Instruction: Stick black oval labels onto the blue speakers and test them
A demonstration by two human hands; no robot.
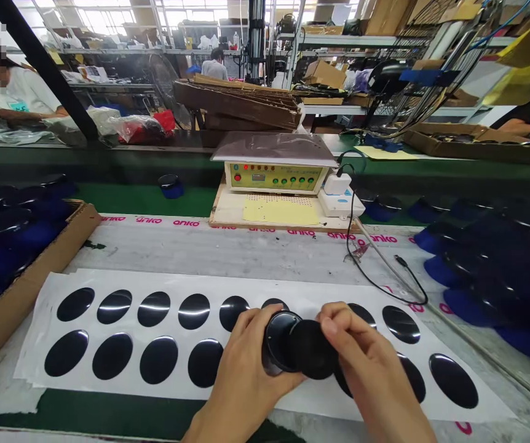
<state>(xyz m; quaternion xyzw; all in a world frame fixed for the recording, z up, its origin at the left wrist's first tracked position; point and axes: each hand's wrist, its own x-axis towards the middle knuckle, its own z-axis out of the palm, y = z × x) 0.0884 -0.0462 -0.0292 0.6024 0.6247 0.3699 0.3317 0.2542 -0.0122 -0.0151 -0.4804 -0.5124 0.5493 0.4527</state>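
Observation:
My left hand is wrapped round a round black part with a raised rim, its face turned up. Between the thumb and fingers of my right hand is a thin black disc that overlaps the right side of that part; whether the two touch, I cannot tell. Beneath both hands lies a white sheet bearing two rows of glossy black round stickers. My hands hide some of the stickers in the middle.
A cardboard box of blue-and-black round parts stands left; more such parts are heaped right. Behind the sheet sits a control box with buttons, beside a white power strip. A black cable trails across the table. Another person sits at far left.

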